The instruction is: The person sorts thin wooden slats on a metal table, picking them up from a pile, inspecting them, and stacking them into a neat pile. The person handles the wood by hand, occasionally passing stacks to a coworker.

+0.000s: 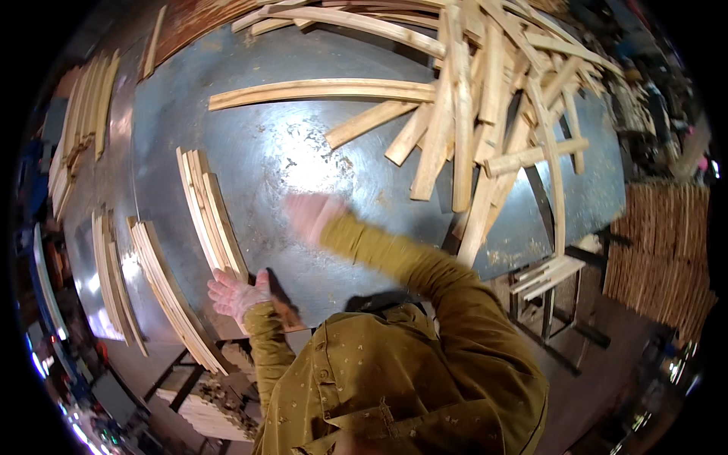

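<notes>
My left hand [238, 294] lies at the near end of a small bundle of pale wooden strips [210, 216], its fingers spread and its thumb apart. It touches or almost touches the strip ends; I cannot tell which. Over the bright middle of the metal table [292, 258] is my right hand [312, 216], smeared by motion, so its fingers do not show clearly. No strip can be made out in it. Left of the bundle lies another row of strips [171, 292], side by side and reaching past the near table edge.
A loose, crossing heap of wooden strips [462, 114] covers the table's far right. One long strip [318, 92] points left from it. More strips [114, 277] lie at the left. Stacked wood [658, 258] stands at the right, beside a small stand [547, 277] holding strips.
</notes>
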{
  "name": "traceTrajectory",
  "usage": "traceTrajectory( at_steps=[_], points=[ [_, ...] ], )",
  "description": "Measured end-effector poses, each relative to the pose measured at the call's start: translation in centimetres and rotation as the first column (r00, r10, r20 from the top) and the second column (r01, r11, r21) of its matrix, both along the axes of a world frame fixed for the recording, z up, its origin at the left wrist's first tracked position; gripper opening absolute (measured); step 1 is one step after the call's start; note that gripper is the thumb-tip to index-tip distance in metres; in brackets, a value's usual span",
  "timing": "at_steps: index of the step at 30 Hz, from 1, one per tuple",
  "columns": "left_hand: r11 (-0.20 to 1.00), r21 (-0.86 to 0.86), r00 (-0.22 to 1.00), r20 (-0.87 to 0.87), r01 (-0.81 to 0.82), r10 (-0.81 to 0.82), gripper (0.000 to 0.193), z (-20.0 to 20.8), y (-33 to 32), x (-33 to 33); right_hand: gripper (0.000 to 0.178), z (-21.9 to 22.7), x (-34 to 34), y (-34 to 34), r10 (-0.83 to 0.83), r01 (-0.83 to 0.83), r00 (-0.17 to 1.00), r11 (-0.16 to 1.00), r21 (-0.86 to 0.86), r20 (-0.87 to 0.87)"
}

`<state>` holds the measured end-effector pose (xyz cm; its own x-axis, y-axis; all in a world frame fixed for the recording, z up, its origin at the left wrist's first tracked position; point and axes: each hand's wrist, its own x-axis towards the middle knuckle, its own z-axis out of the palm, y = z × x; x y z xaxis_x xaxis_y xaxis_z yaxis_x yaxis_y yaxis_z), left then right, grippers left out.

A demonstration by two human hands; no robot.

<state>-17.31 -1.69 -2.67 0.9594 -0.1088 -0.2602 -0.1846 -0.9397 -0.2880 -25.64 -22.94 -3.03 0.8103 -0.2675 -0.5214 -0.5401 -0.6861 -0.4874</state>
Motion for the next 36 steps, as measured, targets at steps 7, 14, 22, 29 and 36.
traceTrajectory(
  at_steps=[7, 14, 22, 29, 36],
  points=[
    [0.988, -0.141, 0.997, -0.048, -0.061, 0.055, 0.104, -1.5, 2.8, 3.0, 0.04, -2.0, -1.0, -21.3, -0.13, 0.102, 0.991, 0.841, -0.532, -0.016],
    [-0.146, -0.487, 0.489, -0.715, -0.861, -0.499, 0.09, -9.3, -1.1, -0.8, 0.035, 6.9, -7.6, -6.5, -0.176, 0.181, 0.983, 0.904, 0.386, -0.049],
    [-0.377, 0.036, 0.158, -0.868, -0.926, -0.47, 0.056, 0.5, -10.4, -7.2, 0.04, 2.6, -38.4, -17.5, -0.652, 0.787, 0.607, 0.41, -0.462, 0.455],
    [-0.377, -0.223, 0.382, -0.821, -0.899, -0.424, 0.04, -3.9, -9.3, -3.2, 0.058, -4.3, -49.6, -23.1, -0.736, 0.603, 0.587, 0.12, -0.789, 0.337],
    [0.147, -0.732, 0.715, -0.682, -0.666, -0.155, 0.038, -5.7, -7.0, -3.4, 0.09, -5.1, -45.7, -29.6, -0.22, 0.18, 0.975, 0.752, -0.634, 0.015]
  ],
)
